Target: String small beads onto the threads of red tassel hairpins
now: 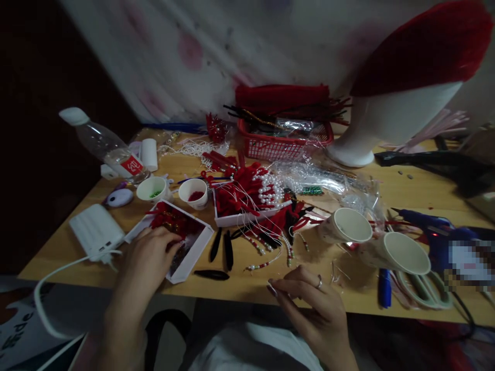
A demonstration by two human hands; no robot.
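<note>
While left hand [149,252] curls fingers over red trimmings [170,220] in white tray [184,273], grip unclear, right hand [311,301] presses fingertips together. Trimmings look light, soft, tangle-prone; pinch one end.

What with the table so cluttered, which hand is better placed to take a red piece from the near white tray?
Left. The left hand lies over the near white tray, fingertips on its red pieces; the right hand sits at the table edge, apart from it.
</note>
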